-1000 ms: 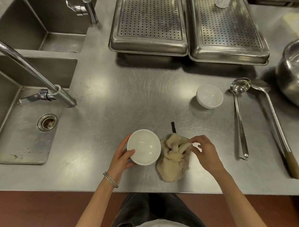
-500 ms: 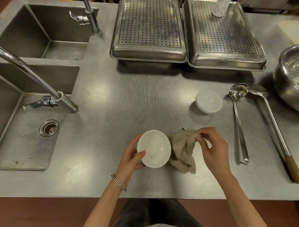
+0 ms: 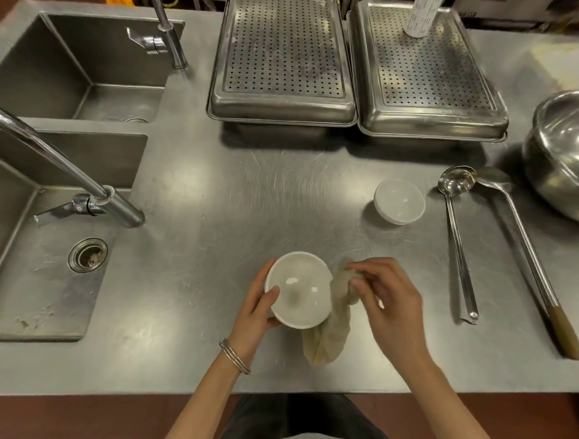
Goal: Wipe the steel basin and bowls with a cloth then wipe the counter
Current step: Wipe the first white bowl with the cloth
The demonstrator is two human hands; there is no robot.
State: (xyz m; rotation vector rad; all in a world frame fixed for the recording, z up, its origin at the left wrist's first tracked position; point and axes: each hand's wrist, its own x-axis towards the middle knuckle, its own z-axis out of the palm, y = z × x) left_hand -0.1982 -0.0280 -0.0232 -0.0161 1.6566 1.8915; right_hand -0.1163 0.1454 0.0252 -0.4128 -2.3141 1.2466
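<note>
- The left hand (image 3: pixel 256 309) grips the white bowl (image 3: pixel 298 289) over the table (image 3: pixel 216 199), thumb on the rim and fingers curled round the outside.
- The right hand (image 3: pixel 390 300) pinches the top of the beige cloth (image 3: pixel 326 337), which hangs touching the white bowl's right side.
- The second bowl (image 3: pixel 399 201) stands beyond the white bowl to its right, and the steel basin (image 3: pixel 569 155) is farther right.

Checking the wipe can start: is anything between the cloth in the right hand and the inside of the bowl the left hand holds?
Nothing visible. The right hand pinches the cloth beside the bowl, at its right rim; the left hand grips the opposite rim, thumb just inside.
</note>
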